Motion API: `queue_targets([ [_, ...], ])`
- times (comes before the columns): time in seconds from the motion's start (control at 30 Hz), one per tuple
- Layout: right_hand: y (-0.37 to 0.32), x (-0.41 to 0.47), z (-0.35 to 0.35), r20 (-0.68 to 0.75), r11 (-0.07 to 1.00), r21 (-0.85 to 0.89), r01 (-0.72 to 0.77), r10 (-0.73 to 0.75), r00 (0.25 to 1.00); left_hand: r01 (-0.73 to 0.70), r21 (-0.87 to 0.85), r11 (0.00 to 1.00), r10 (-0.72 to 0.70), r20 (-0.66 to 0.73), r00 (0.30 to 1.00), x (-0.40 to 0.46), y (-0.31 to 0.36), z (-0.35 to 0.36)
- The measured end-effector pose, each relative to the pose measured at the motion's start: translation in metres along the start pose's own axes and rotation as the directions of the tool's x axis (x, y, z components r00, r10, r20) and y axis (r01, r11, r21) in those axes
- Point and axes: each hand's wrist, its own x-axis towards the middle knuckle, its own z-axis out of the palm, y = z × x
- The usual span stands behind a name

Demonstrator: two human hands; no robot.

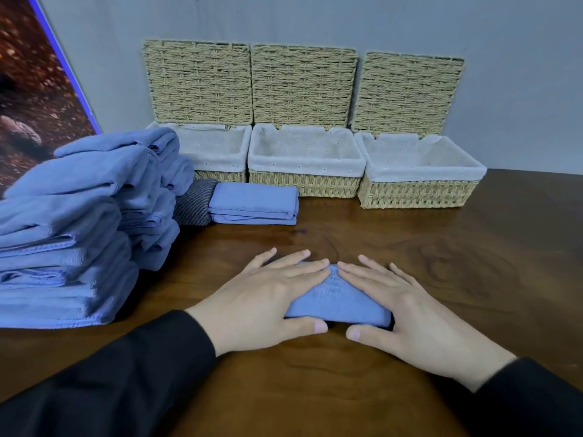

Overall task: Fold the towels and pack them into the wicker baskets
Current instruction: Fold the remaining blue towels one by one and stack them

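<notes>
Both hands, left and right, are pressed flat, fingers straight, on a folded blue towel; three wicker baskets stand lidded-open at 12 o'clock.

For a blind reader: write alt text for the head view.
Both hands, left hand and right hand, press flat on a small folded blue towel on a dark wooden table. Behind stand three open, white-lined wicker baskets; a stack of blue towels sits left.

Left hand and right hand press flat on a folded blue towel.
</notes>
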Motion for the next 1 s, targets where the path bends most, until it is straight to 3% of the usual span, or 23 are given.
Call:
queue_targets([
  [0.17,0.005,-0.007,-0.005,-0.018,0.994,0.111,0.022,-0.020,1.000,0.001,-0.054,0.999,-0.001,-0.007,1.000,-0.005,-0.013,0.003],
  [0.33,0.000,-0.008,-0.006,-0.205,0.967,0.250,-0.055,0.109,0.973,0.074,-0.344,0.936,-0.133,-0.151,0.980,-0.014,-0.024,-0.002],
  [0.4,-0.007,0.001,-0.007,-0.278,0.900,0.428,-0.080,0.215,0.936,0.107,-0.573,0.813,-0.256,-0.186,0.949,-0.012,-0.016,-0.007],
  [0.5,-0.020,0.026,-0.009,-0.355,0.715,0.695,-0.072,0.428,0.831,0.018,-0.870,0.494,-0.466,-0.248,0.849,-0.004,-0.007,-0.016],
  [0.6,-0.032,0.053,-0.010,-0.239,0.484,0.868,-0.109,0.600,0.763,-0.025,-0.971,0.238,-0.532,-0.151,0.833,0.001,-0.008,-0.019],
  [0.67,-0.036,0.066,-0.009,-0.165,0.402,0.906,-0.133,0.625,0.763,-0.030,-0.982,0.185,-0.570,-0.132,0.811,0.001,-0.014,-0.019],
  [0.8,-0.048,0.079,-0.013,-0.111,0.257,0.966,-0.033,0.527,0.843,0.027,-0.936,0.351,-0.719,-0.251,0.648,0.001,-0.034,-0.037],
  [0.93,-0.062,0.104,-0.017,-0.254,0.330,0.938,0.106,0.447,0.858,0.011,-0.864,0.503,-0.714,-0.408,0.569,0.007,-0.058,-0.058],
  [1.0,-0.065,0.125,-0.020,-0.317,0.378,0.915,0.144,0.448,0.836,0.073,-0.776,0.626,-0.684,-0.503,0.528,0.014,-0.071,-0.067],
])
